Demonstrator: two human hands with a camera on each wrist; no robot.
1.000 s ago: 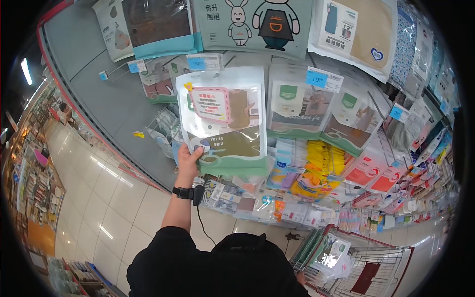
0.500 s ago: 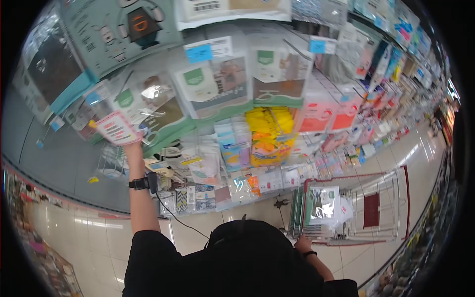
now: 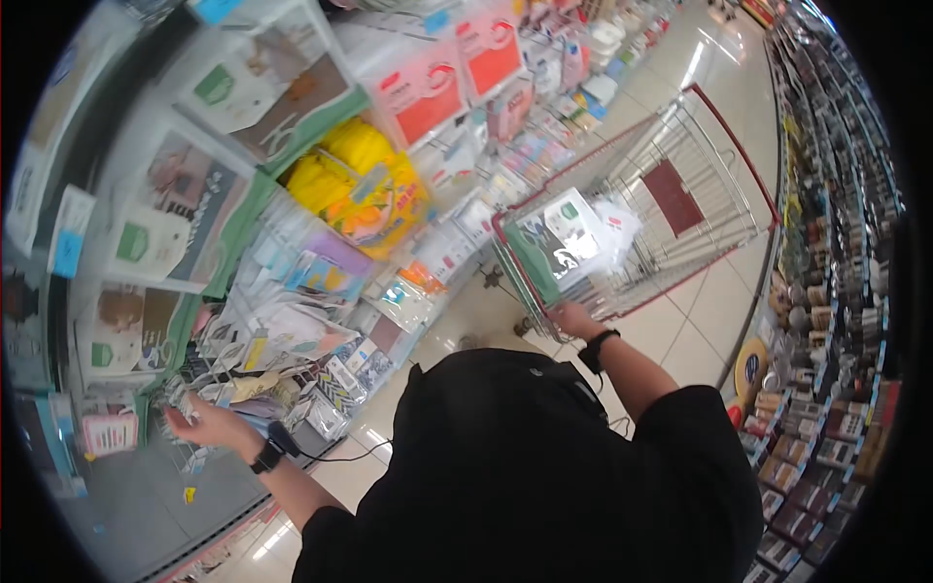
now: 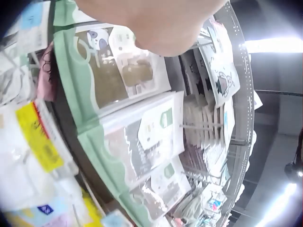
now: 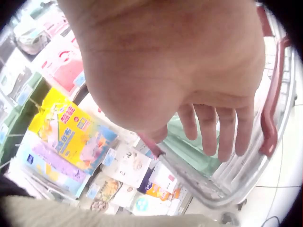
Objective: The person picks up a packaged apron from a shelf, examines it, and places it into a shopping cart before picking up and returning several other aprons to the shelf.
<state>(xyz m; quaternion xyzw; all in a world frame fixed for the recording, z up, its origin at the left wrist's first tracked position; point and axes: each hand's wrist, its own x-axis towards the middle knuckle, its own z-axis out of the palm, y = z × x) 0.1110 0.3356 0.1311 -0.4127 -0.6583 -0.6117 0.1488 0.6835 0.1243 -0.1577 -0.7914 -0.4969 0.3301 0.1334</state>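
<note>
My left hand [image 3: 209, 425] is beside the hanging rack with its fingers loosely spread and nothing held. Near it hang clear packages with green bottoms, one a brown apron pack [image 4: 106, 75] with a panda print. A pink-bordered notice card [image 3: 110, 434] hangs just left of that hand. The heel of the left hand [image 4: 161, 21] fills the top of the left wrist view; its fingers are hidden there. My right hand [image 5: 189, 71] hangs its straight fingers over the end of the shopping cart [image 3: 680, 199]. Inside the cart lies a green-edged package [image 3: 544, 255].
Yellow packs [image 3: 364, 194] and red-and-white packs [image 3: 418, 102] hang on the rack ahead. Smaller packets [image 3: 369, 358] line the lower shelf. Another stocked shelf [image 3: 816, 321] runs along the right side, with tiled floor [image 3: 680, 311] between.
The left hand held up a green-bottomed package, then put it against the rack; now it is off the package. The view has swung right, bringing the cart and right hand closer to centre.
</note>
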